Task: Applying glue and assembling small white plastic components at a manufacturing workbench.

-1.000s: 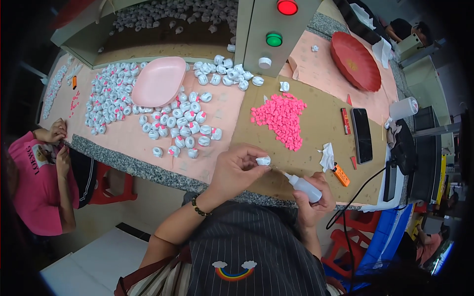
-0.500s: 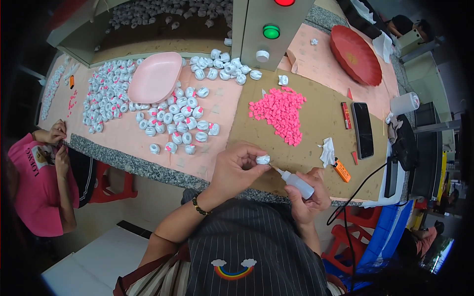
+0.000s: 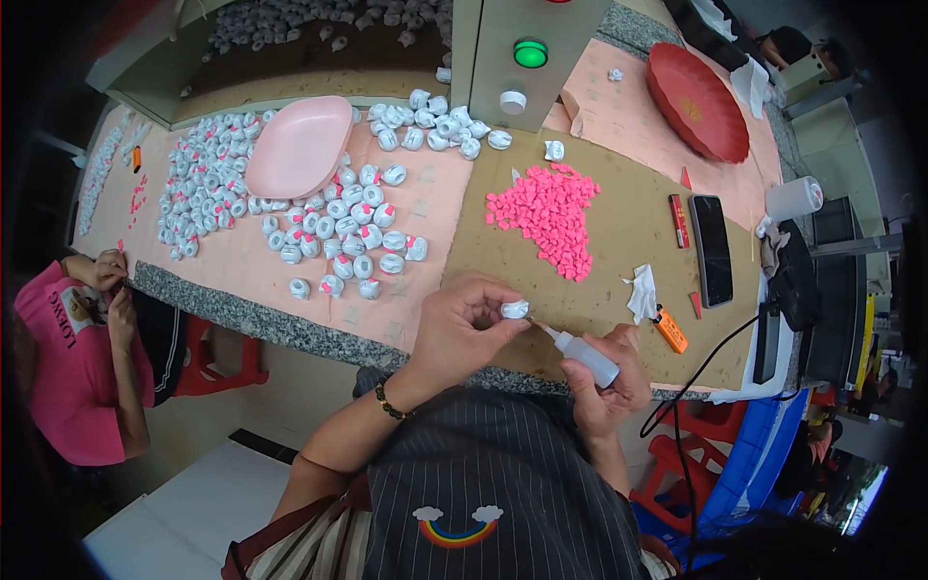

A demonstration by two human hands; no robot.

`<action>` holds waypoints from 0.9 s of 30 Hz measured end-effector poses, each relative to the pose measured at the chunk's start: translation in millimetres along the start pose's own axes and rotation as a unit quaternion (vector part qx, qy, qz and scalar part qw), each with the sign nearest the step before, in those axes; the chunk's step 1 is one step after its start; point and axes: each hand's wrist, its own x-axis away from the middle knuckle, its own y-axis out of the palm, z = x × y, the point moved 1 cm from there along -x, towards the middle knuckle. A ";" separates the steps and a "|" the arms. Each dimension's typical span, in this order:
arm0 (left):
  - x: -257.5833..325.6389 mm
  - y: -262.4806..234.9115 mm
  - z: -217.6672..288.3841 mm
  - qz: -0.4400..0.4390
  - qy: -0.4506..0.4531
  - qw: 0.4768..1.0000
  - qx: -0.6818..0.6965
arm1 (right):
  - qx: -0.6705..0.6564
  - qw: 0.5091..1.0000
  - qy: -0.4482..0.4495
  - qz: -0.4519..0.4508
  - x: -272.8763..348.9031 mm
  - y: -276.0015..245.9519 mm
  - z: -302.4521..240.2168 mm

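Between the thumb and fingers of my left hand [image 3: 469, 321] is a small round white piece [image 3: 515, 309] with dark marks. My right hand [image 3: 611, 380] is closed round a translucent squeeze bottle [image 3: 588, 362] with a narrow nozzle. The nozzle tip is close to the white piece; whether they touch I cannot tell. Beyond my hands lies a heap of small pink pieces [image 3: 549, 215] on the brown board [image 3: 474, 242]. Many similar white pieces [image 3: 362, 237], some with pink bits on them, are spread to the left.
A pink tray [image 3: 302, 150] rests among the white pieces. Behind stands a metal cabinet [image 3: 522, 63] with a green light. To the right are a phone [image 3: 711, 249], an orange lighter [image 3: 670, 330], crumpled tissue [image 3: 642, 293] and a red dish [image 3: 696, 104]. A co-worker in pink [image 3: 82, 377] sits at left.
My hands keep nearly the same pose, with the nozzle still close to the white piece. The bottle has shifted very slightly to the right. The view has moved a little.
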 end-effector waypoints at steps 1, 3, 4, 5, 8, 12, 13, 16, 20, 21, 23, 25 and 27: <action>0.0 -0.3 0.2 -0.002 -0.002 1.000 -0.012 | 0.005 1.000 -0.001 0.000 -0.5 0.7 0.7; -0.1 -0.6 -0.3 -0.005 -0.003 1.000 -0.024 | 0.011 1.000 -0.003 0.001 -0.8 1.4 0.4; -0.3 -0.6 -1.1 -0.007 0.001 1.000 -0.027 | 0.012 1.000 -0.003 0.002 -0.9 1.6 -0.2; -1.1 -0.3 -2.0 -0.010 0.006 1.000 -0.029 | 0.013 1.000 -0.003 0.004 -1.4 1.3 -0.3; 0.5 -0.3 -3.7 0.001 0.005 0.999 -0.032 | 0.016 1.000 0.012 0.012 2.3 -1.7 2.6; 1.5 -0.5 -0.6 0.008 -0.004 1.000 0.013 | -0.080 0.993 0.081 0.041 13.7 -4.6 19.4; 1.6 -1.6 -2.2 0.012 0.005 1.000 0.016 | -0.151 0.977 0.133 0.067 14.4 -4.7 22.3; 1.1 -1.8 -4.3 0.015 0.027 0.999 0.027 | -0.217 0.953 0.196 0.082 13.1 -8.2 35.1; 1.8 -3.9 -6.3 0.020 0.023 0.999 0.044 | -0.144 0.968 0.205 0.028 -13.2 -5.1 37.2; 1.5 -4.8 -7.0 0.019 0.024 0.999 0.045 | -0.111 0.971 0.212 0.013 -22.2 -2.7 30.6; 1.1 -5.7 -7.4 0.023 0.025 0.998 0.053 | -0.074 0.985 0.158 0.012 -30.8 3.5 36.1; 0.3 -5.5 -4.6 0.023 0.027 0.998 0.053 | -0.029 0.988 0.151 -0.009 -33.4 -3.2 45.3; -0.8 -5.6 -4.7 0.021 0.028 0.998 0.053 | 0.016 0.989 0.145 -0.029 -38.4 -3.1 48.9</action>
